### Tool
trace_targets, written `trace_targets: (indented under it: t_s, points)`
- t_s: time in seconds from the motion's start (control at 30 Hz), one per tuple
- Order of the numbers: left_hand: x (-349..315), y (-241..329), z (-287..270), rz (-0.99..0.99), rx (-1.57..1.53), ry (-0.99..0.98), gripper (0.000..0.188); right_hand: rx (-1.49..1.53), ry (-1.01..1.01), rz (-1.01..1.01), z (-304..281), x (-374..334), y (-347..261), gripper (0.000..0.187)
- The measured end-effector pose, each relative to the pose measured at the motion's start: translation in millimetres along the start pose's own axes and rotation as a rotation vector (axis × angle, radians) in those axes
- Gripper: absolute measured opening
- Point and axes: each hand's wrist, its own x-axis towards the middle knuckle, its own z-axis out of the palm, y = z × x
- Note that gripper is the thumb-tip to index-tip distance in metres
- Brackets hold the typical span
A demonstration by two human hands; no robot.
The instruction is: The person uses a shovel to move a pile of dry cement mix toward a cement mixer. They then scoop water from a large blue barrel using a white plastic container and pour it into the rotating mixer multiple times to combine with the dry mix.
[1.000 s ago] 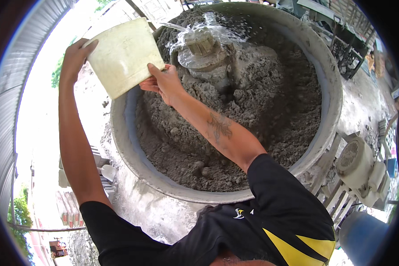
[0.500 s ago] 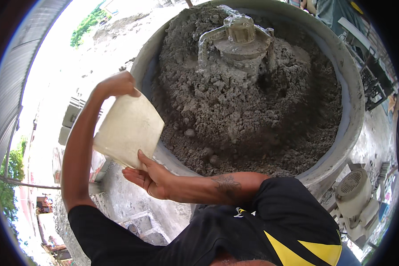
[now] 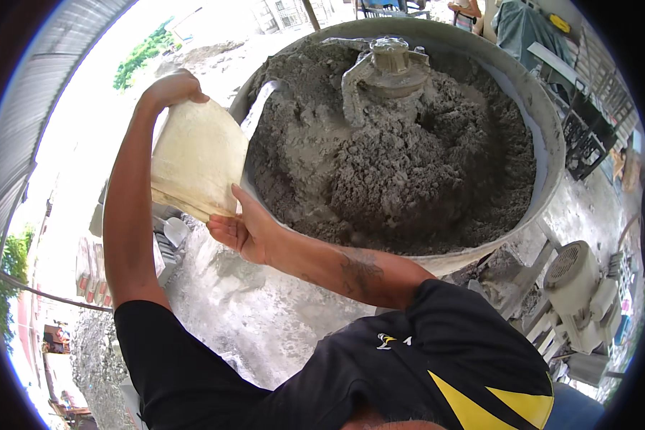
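Note:
A cream plastic bucket (image 3: 197,158) is tilted toward a large round mixer pan (image 3: 545,143) full of grey wet cement mix (image 3: 408,165). My left hand (image 3: 172,87) grips the bucket's upper edge. My right hand (image 3: 242,231) supports it from below at its base. A thin pale stream of water (image 3: 256,111) runs from the bucket over the pan's left rim into the mix. A metal hub with paddle arms (image 3: 387,68) stands in the middle of the pan.
An electric motor (image 3: 573,276) sits by the pan's lower right. Black crates (image 3: 588,136) stand at the right, and a person (image 3: 467,8) is at the far top. Cement-stained ground (image 3: 251,308) lies below the pan. Corrugated metal sheeting (image 3: 43,93) curves along the left.
The bucket has come from over the middle of the mix down to the pan's left rim, dropped lower, and is now tilted up against the rim with both hands still on it.

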Motion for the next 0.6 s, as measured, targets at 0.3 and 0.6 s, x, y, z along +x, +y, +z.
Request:
trace_targets:
  t_s: [0.3,0.6]
  points:
    - [-322.6,-55.7,114.8,-0.352,-0.747,0.451,0.029,-0.641,-0.169,-0.172,-98.0,-40.4,154.9,0.081]
    - [-626.2,4.7,588.2,-0.647,-0.738,0.156,0.024,-1.605,1.261,0.613,-509.2,-372.2,372.3,0.077]
